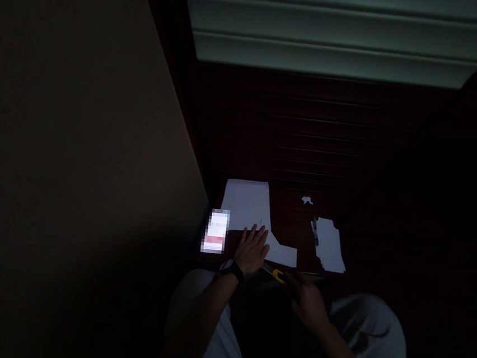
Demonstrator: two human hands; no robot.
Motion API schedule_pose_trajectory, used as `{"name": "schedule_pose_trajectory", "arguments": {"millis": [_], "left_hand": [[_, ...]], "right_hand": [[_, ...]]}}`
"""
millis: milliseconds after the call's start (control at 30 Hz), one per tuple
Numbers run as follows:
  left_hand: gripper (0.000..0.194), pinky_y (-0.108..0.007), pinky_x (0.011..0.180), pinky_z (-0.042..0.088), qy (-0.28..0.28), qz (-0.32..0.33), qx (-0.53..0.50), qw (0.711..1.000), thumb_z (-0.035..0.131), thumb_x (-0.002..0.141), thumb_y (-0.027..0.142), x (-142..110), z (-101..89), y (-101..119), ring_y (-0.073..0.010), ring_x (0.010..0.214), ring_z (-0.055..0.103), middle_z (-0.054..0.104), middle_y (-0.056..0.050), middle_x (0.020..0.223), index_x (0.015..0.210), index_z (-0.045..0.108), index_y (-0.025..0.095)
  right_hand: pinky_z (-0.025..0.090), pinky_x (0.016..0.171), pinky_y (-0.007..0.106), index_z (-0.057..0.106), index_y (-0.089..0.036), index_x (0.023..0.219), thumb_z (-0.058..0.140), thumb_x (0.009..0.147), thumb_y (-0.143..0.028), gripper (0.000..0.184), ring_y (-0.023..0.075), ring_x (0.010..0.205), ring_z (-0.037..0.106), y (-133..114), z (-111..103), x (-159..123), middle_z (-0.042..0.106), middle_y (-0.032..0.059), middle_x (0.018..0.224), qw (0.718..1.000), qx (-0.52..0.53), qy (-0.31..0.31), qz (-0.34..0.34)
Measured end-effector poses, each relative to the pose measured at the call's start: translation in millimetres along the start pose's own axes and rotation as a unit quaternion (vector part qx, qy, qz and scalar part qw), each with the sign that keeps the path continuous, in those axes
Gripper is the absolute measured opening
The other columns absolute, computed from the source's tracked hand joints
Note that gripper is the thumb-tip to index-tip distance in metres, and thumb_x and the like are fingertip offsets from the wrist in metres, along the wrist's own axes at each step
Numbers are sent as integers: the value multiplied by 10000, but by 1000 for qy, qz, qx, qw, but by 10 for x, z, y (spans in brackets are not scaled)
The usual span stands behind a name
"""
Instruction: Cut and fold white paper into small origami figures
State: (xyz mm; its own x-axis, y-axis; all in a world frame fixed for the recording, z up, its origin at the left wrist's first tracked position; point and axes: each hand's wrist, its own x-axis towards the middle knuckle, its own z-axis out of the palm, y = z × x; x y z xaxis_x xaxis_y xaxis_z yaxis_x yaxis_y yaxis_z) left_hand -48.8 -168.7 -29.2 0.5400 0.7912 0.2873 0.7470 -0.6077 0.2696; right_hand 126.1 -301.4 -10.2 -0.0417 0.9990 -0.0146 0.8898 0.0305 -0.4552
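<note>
My left hand [250,250] lies flat with its fingers spread on white paper, a dark band around its wrist. Under and beyond the fingertips is a large white sheet [246,202]. To the right of the hand a smaller, angular piece of white paper [284,255] sticks out, partly covered by the hand. My right hand [308,299] is closed around a yellow utility knife [278,276]. Its thin blade points left, close to my left hand and near the table's front edge. Dim light hides where the blade tip ends.
A lit phone [215,231], its screen blurred, lies left of the sheet. At the right are a stack of cut papers [330,245] and a pen [315,231] along its left edge. A crumpled scrap [307,200] sits farther back on the dark table [291,220].
</note>
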Motion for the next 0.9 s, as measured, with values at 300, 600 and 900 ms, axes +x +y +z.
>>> {"name": "schedule_pose_trajectory", "arguments": {"millis": [300,600,900], "left_hand": [[466,-385,1071,249,8,-109,-196,975,225,937,372,171,-5,-289,-183,1308,301,383,-50,1403,1353,354,206],[801,-459,1096,175,-15,53,-156,986,621,686,564,-35,-154,55,-270,1347,180,302,-89,1442,1350,353,207],[381,-418,1072,239,-44,60,-267,961,486,849,144,-391,-118,342,-215,1248,403,546,-24,1264,1178,548,324]], "right_hand": [[459,827,307,570,-258,1193,470,830,-240,377,212,926,604,156,-14,-95,617,77,1066,994,104,16,-8],[437,901,376,577,-187,1159,559,768,-464,480,258,1038,578,471,-70,20,634,83,1134,935,296,129,147],[472,666,319,630,-129,992,566,707,-555,517,256,776,624,623,-111,-24,689,80,843,890,309,213,259]]}}
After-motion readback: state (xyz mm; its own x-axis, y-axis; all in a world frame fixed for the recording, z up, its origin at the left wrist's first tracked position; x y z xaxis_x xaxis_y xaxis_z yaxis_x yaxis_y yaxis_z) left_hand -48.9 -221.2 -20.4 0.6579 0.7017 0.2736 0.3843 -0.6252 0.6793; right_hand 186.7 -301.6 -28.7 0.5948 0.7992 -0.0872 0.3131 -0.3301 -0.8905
